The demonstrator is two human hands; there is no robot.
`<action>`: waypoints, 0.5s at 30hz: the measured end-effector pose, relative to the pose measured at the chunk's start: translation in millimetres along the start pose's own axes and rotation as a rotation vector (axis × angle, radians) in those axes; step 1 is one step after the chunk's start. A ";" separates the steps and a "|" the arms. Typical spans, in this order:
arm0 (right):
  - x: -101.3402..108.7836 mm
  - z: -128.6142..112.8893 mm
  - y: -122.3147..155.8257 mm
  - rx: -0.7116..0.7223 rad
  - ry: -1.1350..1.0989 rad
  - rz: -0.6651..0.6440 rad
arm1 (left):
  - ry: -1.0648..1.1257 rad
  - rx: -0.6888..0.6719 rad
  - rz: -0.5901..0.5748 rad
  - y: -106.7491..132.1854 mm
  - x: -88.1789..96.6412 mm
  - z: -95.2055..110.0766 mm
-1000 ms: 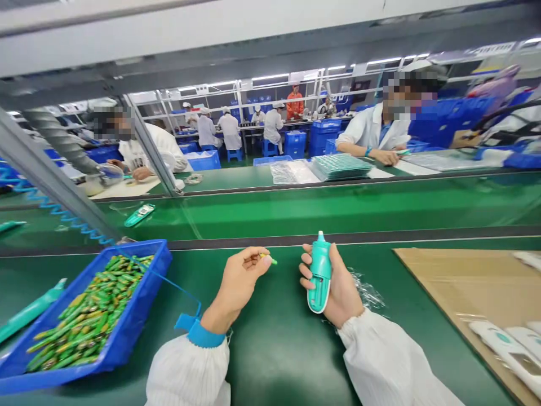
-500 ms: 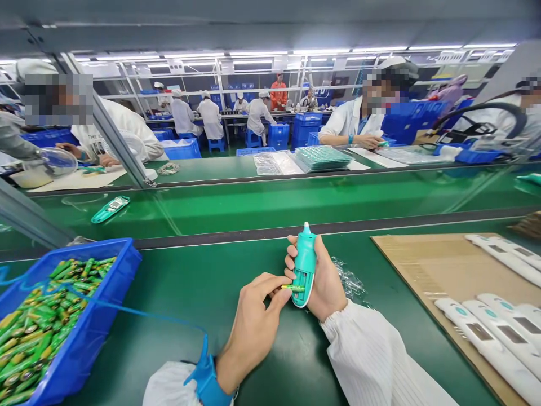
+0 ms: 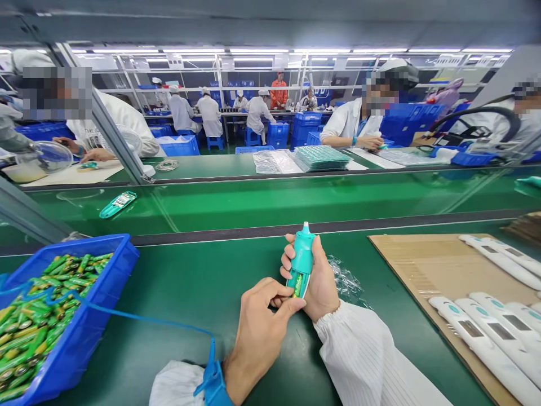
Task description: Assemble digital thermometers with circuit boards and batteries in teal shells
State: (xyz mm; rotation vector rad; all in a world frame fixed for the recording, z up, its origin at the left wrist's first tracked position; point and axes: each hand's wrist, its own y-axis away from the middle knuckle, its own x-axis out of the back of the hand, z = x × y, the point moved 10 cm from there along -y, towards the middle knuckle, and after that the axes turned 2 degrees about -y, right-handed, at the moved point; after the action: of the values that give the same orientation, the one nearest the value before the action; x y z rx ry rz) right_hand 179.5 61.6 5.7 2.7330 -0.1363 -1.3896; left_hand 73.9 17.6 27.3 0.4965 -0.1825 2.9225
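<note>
My right hand (image 3: 322, 282) is wrapped round a teal handheld device (image 3: 302, 256), holding it upright over the green bench with its white tip up. My left hand (image 3: 264, 321) pinches a small green battery (image 3: 297, 286) and presses it into the open lower end of the device. Both hands touch the device. A blue cord runs from the strap on my left wrist (image 3: 209, 380) toward the left.
A blue bin (image 3: 91, 324) full of green batteries stands at the left. A brown cardboard sheet (image 3: 422, 265) at the right carries several white devices (image 3: 486, 335). Crumpled clear plastic (image 3: 349, 279) lies behind my right hand. Another teal device (image 3: 117, 204) lies on the conveyor; people work beyond.
My left hand carried the battery from the air over to the device and pushed it into the lower end. The right hand kept holding the device, and the view tilted down.
</note>
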 end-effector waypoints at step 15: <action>-9.1 -10.8 6.7 0.085 0.011 -0.044 | 0.219 0.201 -0.119 -0.2 -9.8 -21.9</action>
State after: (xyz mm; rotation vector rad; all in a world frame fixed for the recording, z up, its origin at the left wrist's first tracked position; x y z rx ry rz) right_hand 182.6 56.1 20.1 2.8288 -0.1393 -1.4105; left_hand 76.1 19.6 3.5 0.2016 0.1655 2.8638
